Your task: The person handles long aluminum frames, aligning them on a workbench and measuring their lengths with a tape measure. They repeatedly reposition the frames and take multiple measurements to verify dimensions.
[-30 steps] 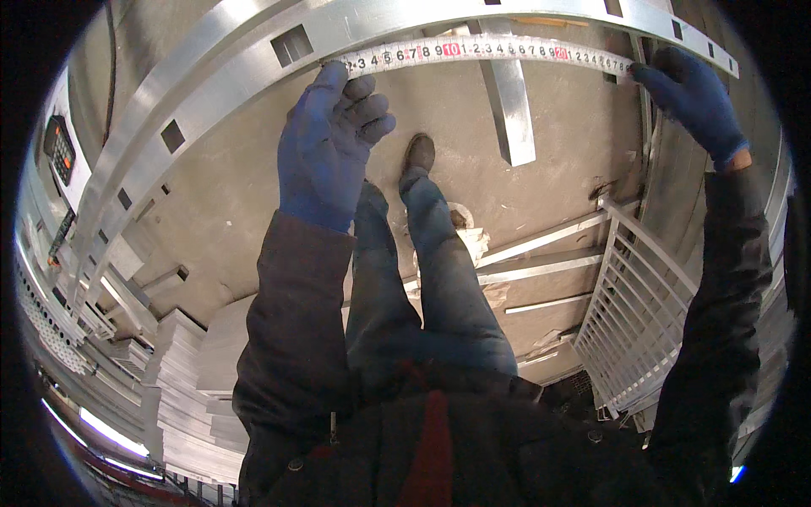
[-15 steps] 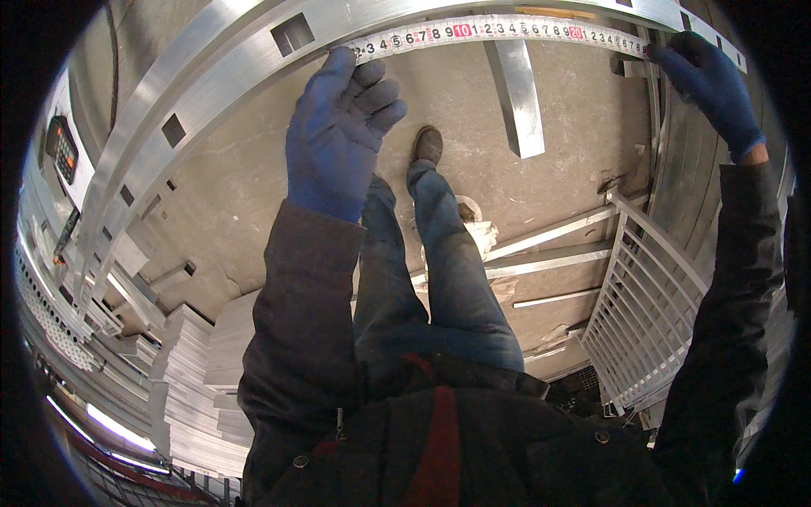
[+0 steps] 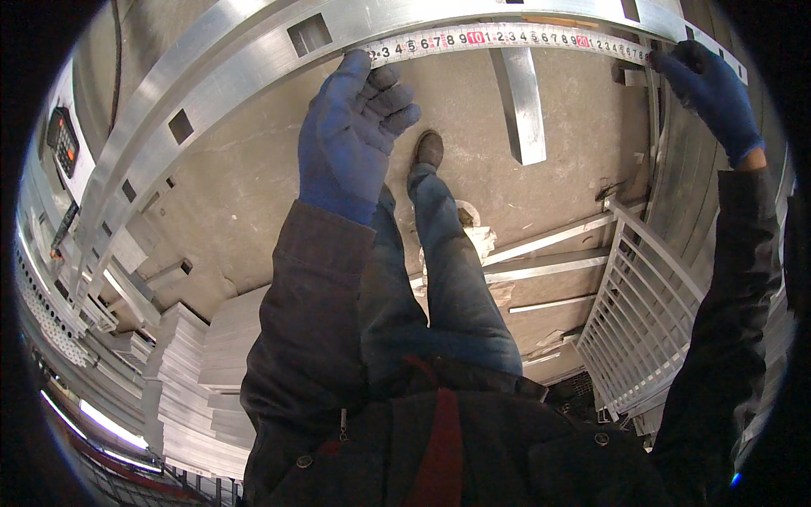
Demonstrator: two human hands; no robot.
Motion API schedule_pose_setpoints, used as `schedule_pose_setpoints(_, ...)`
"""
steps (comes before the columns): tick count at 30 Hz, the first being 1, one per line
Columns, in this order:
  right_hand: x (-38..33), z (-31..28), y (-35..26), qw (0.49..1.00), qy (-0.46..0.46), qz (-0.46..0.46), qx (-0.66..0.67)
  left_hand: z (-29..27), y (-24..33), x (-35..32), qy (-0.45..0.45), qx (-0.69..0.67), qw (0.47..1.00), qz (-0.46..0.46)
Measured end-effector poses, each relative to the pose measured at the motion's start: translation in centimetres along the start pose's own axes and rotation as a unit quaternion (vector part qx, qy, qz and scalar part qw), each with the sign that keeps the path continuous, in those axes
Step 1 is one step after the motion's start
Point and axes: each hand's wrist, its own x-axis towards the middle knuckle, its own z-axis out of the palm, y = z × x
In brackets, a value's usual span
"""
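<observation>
Metal rail (image 3: 245,80): arches nine to two o'clock. White measuring tape (image 3: 517,35): runs alongside, twelve o'clock. Left hand (image 3: 348,139), eleven: pinches one end, other fingers half-curled. Right hand (image 3: 714,97), two: grips the other, fingers bent.

Black and red numerals along a white tape measure (image 3: 515,38), keypad (image 3: 62,142), its markings too small to read

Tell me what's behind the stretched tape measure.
Past the lower edge of the tape measure, a silver metal bar and the floor show; the bar appears to pass up behind it. Whatever the tape measure directly covers can't be seen.
</observation>
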Motion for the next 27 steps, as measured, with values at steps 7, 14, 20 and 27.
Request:
schedule_pose_setpoints(7, 0.3, -0.1, -0.2, 0.999, -0.02, 0.014, -0.024, -0.4, -0.1, 0.1, -0.013, -0.019, 1.0, -0.002)
schedule_pose_setpoints(14, 0.3, -0.4, -0.6, 1.0, -0.014, -0.007, -0.003, -0.3, -0.2, -0.1, -0.003, -0.024, 1.0, -0.003)
schedule_pose_setpoints(20, 0.5, -1.0, -1.2, 0.999, -0.032, 0.04, -0.003, 0.2, -0.3, 0.0, 0.009, -0.001, 1.0, -0.005)
schedule_pose_setpoints(27, 0.2, -0.9, -1.5, 0.999, -0.028, 0.024, -0.023, 0.8, -0.4, -0.2, 0.042, 0.035, 0.998, 0.013)
